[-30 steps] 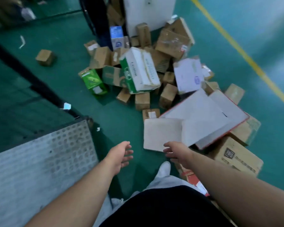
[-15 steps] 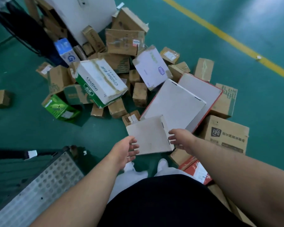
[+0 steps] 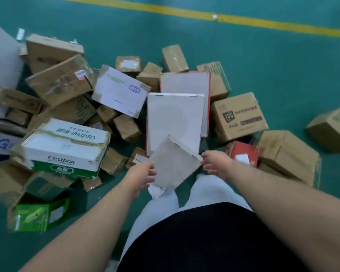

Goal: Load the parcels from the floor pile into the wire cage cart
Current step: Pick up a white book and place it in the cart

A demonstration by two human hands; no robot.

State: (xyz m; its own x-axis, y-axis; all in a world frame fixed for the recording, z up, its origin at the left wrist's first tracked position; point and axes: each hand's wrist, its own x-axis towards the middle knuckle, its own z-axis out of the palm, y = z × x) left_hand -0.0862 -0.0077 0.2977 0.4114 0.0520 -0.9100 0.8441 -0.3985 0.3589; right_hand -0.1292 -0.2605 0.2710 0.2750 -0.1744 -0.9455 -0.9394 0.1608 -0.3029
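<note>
The flat grey parcel [image 3: 174, 165] lies at the near edge of the floor pile [image 3: 63, 83], turned corner-on to the person. Its far corner is propped on the large white flat box [image 3: 175, 116] and its near corner hangs over the person's feet.

The right hand [image 3: 217, 163] is on the parcel's right corner, and its fingers [image 3: 204, 163] curl round the edge there and grip it. The left hand [image 3: 139, 175] is at the opposite, left edge. Its fingers [image 3: 152, 172] touch the card, but the blur hides whether they have closed on it or only rest against it.

The parcel looks thin, stiff and light, a shallow card box with a plain matt face. It should lift easily and is unlikely to sag. The smooth face gives little to hold, so the hold belongs on the rim. Two opposite edges, with thumbs on top and fingers beneath, would keep it level.

A pinch at a single corner would probably let it swing or slip. The white box under it also looks slick, so the parcel may slide as its weight comes off.

The wire cage cart is not in view, and the green floor [image 3: 283, 61] around the pile shows no sign of where it is.
</note>
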